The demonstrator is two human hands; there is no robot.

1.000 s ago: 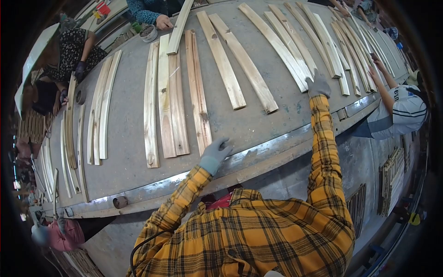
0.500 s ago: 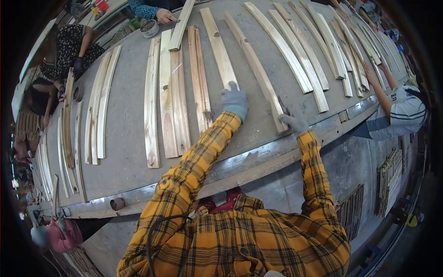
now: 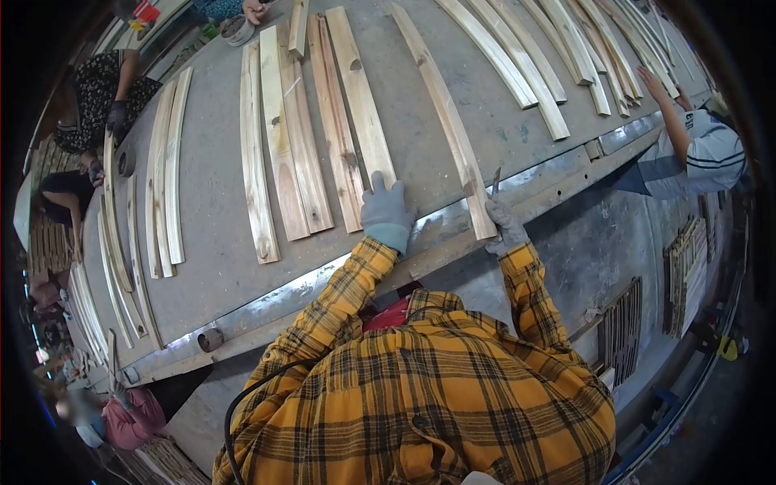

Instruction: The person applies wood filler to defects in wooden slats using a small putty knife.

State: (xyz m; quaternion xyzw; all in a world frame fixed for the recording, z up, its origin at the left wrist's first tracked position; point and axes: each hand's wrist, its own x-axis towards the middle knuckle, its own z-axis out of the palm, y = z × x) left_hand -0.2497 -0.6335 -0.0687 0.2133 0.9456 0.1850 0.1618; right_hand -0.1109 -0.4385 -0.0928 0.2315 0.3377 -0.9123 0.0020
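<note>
My left hand (image 3: 385,212), in a grey glove, lies back up with its fingers over the near end of a pale wooden strip (image 3: 361,101) with dark knots. That strip lies close beside a browner strip (image 3: 338,129). In my gloved right hand (image 3: 506,226) is a narrow-bladed knife (image 3: 496,181), its blade pointing up and away from me. The same hand is against the near end of another long strip (image 3: 453,117), which reaches over the table's metal edge. My right fingers are partly hidden.
Several more strips (image 3: 501,61) lie across the grey table (image 3: 218,170). A small cup (image 3: 211,339) sits by the near edge, and a tub (image 3: 237,31) stands at the far side. Other people work around the table, one at right (image 3: 711,149). Slatted stacks (image 3: 621,331) stand below right.
My left hand has moved nearer to me and left, with the pale strip now closer to the browner one. The strip by my right hand has come toward me, over the edge.
</note>
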